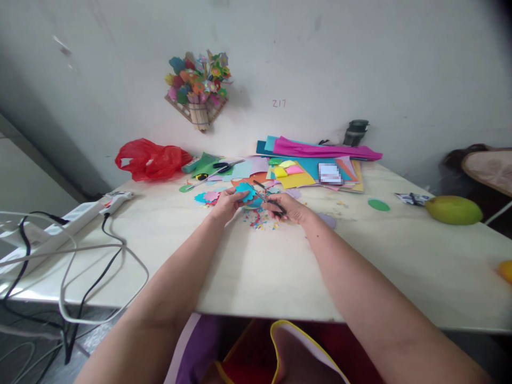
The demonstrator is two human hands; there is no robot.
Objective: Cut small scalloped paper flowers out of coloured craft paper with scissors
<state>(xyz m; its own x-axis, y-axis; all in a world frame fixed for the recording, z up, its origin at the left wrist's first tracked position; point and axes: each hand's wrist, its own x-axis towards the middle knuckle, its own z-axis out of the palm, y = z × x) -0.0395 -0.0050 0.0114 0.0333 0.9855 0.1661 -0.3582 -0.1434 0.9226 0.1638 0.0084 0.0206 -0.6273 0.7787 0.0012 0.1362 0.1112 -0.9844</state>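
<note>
My left hand [229, 205] is closed on a blue paper flower [245, 191] with a scalloped edge, held a little above the table. In my right hand [288, 208] is a pair of scissors [276, 207] with dark handles, its blades pointing left to the edge of the blue paper. Small coloured paper scraps [262, 220] lie scattered beneath both hands. Just left of my left hand, a pink paper flower [210, 196] and more blue ones rest on the table. A lilac paper piece [328, 220] lies right of my right wrist.
Coloured sheets [312, 166], a second pair of scissors [224, 166] and a red plastic bag [150, 160] lie along the wall. Power strips [86, 213] with loose cables occupy the left. At right are a green oval [378, 205] and a yellow-green fruit [454, 209].
</note>
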